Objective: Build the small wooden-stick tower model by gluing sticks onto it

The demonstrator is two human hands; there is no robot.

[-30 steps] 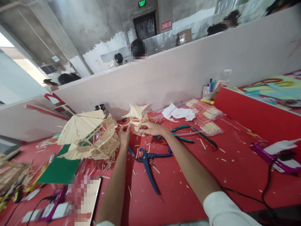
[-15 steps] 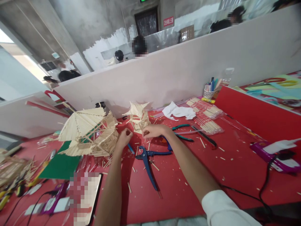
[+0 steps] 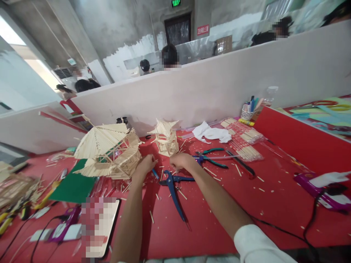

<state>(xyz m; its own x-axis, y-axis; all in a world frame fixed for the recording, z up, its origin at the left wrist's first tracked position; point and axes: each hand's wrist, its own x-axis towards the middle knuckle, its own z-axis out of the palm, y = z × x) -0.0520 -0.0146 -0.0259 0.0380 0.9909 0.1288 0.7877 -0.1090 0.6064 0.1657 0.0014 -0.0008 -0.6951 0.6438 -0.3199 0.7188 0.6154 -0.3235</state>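
My left hand [image 3: 147,163] is closed, its fingers pinched together to the right of the large stick pavilion model [image 3: 104,144]. What lies between those fingertips is too small to make out. Curled just in front of the small stick pavilion [image 3: 166,141], my right hand [image 3: 181,161] has its fingertips hidden underneath. The small model stands upright, a little beyond both hands. Below the hands lies a blue ratchet cutter [image 3: 173,193], with a blue tube-like piece [image 3: 155,173] beside my left fingers. Teal-handled pliers [image 3: 216,162] rest to the right of my right hand.
Loose stick offcuts [image 3: 211,171] litter the red table [image 3: 214,226]. Packs of sticks [image 3: 246,144], a white cloth [image 3: 211,132] and a pen cup [image 3: 247,112] stand at the back right. A green sheet [image 3: 72,186] and a tablet-like device [image 3: 109,233] lie left. A pale partition [image 3: 205,91] closes the back.
Both hands have drawn back slightly from the small pavilion, towards me. My right hand has turned over more, knuckles up. The view has tilted up a little.
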